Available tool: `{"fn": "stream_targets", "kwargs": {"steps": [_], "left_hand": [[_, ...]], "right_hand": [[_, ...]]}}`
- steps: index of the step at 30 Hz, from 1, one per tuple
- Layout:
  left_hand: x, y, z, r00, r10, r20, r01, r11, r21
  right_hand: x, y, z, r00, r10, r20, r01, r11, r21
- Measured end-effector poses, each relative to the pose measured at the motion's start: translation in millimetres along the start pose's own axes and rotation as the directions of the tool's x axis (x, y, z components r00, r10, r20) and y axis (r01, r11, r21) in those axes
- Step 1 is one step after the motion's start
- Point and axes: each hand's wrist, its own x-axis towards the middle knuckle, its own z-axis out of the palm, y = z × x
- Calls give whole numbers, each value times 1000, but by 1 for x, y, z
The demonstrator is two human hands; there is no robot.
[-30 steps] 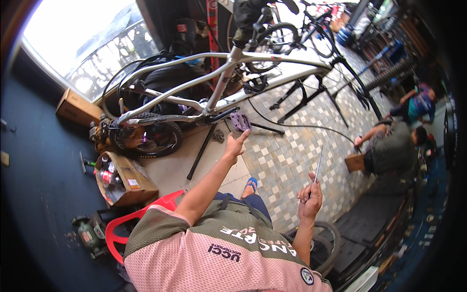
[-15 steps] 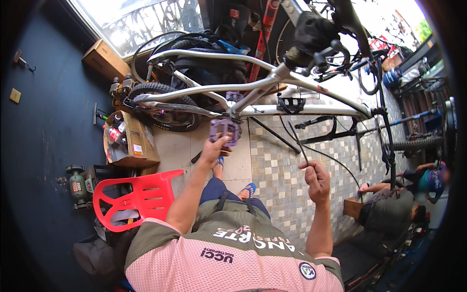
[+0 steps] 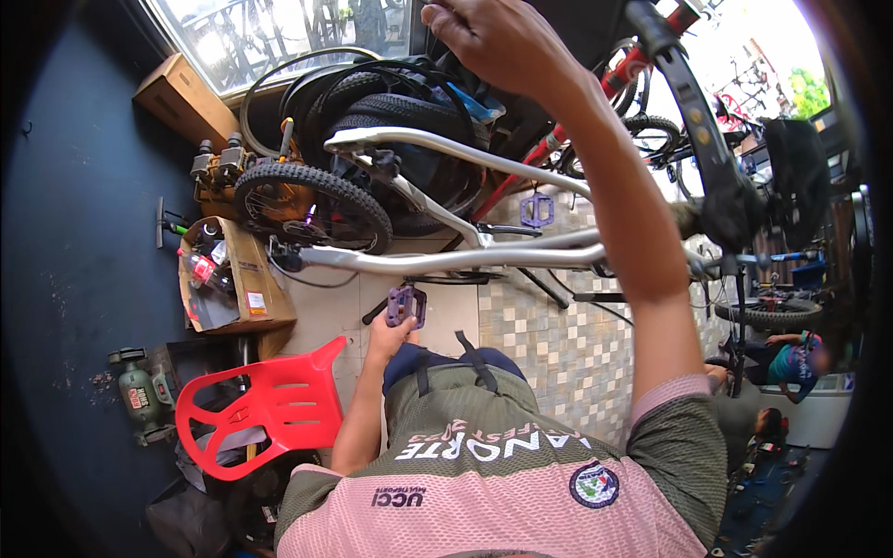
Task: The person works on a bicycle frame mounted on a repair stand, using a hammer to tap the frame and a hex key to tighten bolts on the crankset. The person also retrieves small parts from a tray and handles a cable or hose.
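A silver bicycle frame (image 3: 465, 257) without a rear wheel stands before me at waist height. My left hand (image 3: 387, 338) is closed around the near purple pedal (image 3: 406, 305). The far purple pedal (image 3: 537, 210) shows beyond the frame tubes. My right hand (image 3: 498, 42) is raised high at the upper edge, well above the frame, its fingers pinched together. What is between those fingertips, if anything, is hard to make out there. My right forearm hides part of the frame's front half. A thin dark cable (image 3: 312, 282) loops below the frame's rear end.
A red plastic chair (image 3: 279, 391) stands at my left, with a cardboard box (image 3: 244, 279) of bottles beyond it. Behind the frame are a knobby wheel (image 3: 316, 209) and piled tires (image 3: 400, 112). A green bottle jack (image 3: 139, 400) sits by the wall. Another person (image 3: 791, 363) is at far right.
My right hand, which held a thin black cable low on the right, has swung up and leftward to the top edge. My left hand stays on the pedal, which has moved slightly down.
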Motion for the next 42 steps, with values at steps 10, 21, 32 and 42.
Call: {"fn": "stream_targets", "kwargs": {"steps": [10,21,32,42], "left_hand": [[22,-33,-12,995,-103,-2,102,992,-79],[4,27,-11,996,-88,27,86,994,70],[-17,11,-27,981,-175,89,107,858,503],[2,-5,-38,943,-272,194,240,955,173]], "right_hand": [[-11,145,175,554,-16,832,291,940,-175],[-185,185,179,218,-286,933,48,958,283],[-210,193,148,66,-142,988,3,990,142],[-206,191,152,77,-121,990,12,993,120]]}}
